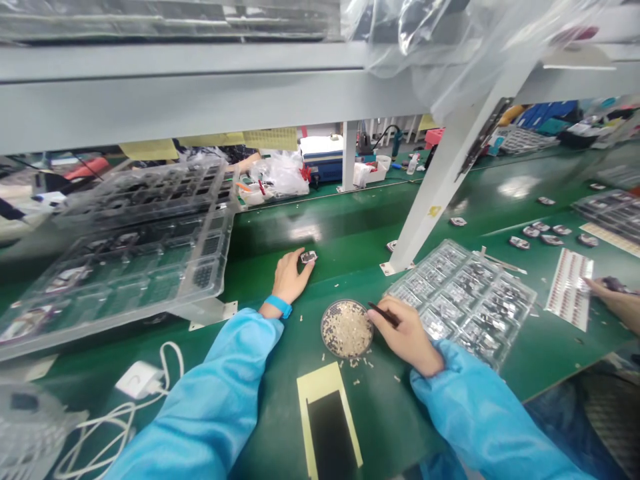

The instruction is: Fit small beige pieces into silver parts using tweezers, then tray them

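A long green work surface (385,433) runs beneath a grey metal shelf (200,100), with clear plastic bags (450,47) on top and a slanting white post (435,193) coming down to the right of centre. The left hand (290,277) reaches forward onto a sunken green strip, its fingers curved and nearly closed, with a small part (309,257), pale-rimmed and dark in the middle, between thumb and forefinger. The right hand (407,337) is closed around a dark slim tool (384,313), whose tip points at the right rim of a round dish (347,328). The dish is heaped with tiny cream-coloured pieces, and a few more lie scattered on the green surface around it. Just in front of the dish, nearer the person, lies a yellow sheet (305,400) with a black rectangle (331,433) on it. Beyond the right hand sits a clear compartment tray (463,297) full of small shiny parts; more trays (150,260) stand at the left, above a white plug adapter (140,380) and its coiled cable (127,408). At the far right, another person's hand (617,303) touches the edge of a white sheet (570,288) bearing rows of small reddish marks
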`<state>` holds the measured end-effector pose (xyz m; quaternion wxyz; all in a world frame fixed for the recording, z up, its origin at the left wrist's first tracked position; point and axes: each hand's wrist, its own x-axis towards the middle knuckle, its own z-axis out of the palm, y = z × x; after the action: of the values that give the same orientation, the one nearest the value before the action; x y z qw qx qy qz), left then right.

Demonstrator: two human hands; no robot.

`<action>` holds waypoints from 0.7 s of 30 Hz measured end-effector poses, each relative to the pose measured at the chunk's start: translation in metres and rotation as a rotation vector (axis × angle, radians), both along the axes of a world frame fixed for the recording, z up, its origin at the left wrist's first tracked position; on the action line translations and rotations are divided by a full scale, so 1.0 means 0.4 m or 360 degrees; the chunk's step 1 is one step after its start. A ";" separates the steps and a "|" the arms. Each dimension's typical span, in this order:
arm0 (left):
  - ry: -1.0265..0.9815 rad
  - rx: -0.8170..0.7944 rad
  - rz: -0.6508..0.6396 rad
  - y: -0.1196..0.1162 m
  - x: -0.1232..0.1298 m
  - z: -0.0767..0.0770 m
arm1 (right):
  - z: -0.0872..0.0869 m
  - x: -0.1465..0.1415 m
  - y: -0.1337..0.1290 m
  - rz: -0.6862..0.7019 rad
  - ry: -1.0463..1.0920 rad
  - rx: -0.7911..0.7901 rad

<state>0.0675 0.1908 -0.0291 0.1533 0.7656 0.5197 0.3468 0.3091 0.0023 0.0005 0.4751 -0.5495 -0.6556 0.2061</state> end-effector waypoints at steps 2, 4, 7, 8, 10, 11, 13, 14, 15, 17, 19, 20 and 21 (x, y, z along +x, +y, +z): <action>-0.0004 0.0036 0.0031 -0.004 -0.002 -0.003 | 0.002 0.007 -0.010 -0.0004 0.0023 0.0000; -0.0014 0.0058 0.0052 -0.020 -0.008 -0.001 | 0.001 0.011 -0.024 -0.0006 0.0032 0.0003; -0.0046 0.0086 0.0057 -0.078 -0.021 0.015 | -0.007 0.012 -0.065 0.0002 -0.0043 0.0010; -0.0064 0.0098 0.0040 -0.112 -0.026 0.024 | -0.009 0.012 -0.087 0.0021 -0.0097 0.0019; -0.0106 0.0128 -0.0054 -0.205 -0.034 0.046 | -0.011 0.016 -0.147 0.0052 -0.0216 0.0046; -0.0121 0.0147 -0.0137 -0.263 -0.036 0.057 | -0.011 0.021 -0.185 0.0044 -0.0256 0.0057; -0.0115 0.0135 -0.0473 -0.390 -0.037 0.073 | -0.010 0.037 -0.268 -0.0049 -0.0267 0.0065; -0.0057 0.0080 -0.0726 -0.451 -0.037 0.077 | -0.012 0.049 -0.312 -0.0126 -0.0239 0.0066; 0.0041 0.0037 -0.0998 -0.504 -0.036 0.078 | -0.017 0.064 -0.354 -0.0224 -0.0208 0.0082; 0.0208 -0.0038 -0.1330 -0.576 -0.027 0.073 | -0.040 0.103 -0.432 -0.0458 -0.0172 0.0131; 0.0305 -0.0083 -0.1449 -0.603 -0.002 0.066 | -0.086 0.152 -0.499 -0.0740 -0.0152 0.0132; 0.0325 -0.0109 -0.1468 -0.606 0.017 0.064 | -0.117 0.177 -0.528 -0.0892 -0.0128 0.0087; 0.0341 -0.0147 -0.1490 -0.604 0.038 0.062 | -0.153 0.198 -0.552 -0.1042 -0.0087 0.0021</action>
<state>0.0828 -0.0507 -0.0041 0.2724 0.9411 0.1469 0.1363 0.3884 -0.2186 -0.0607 0.5019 -0.7333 -0.4581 0.0232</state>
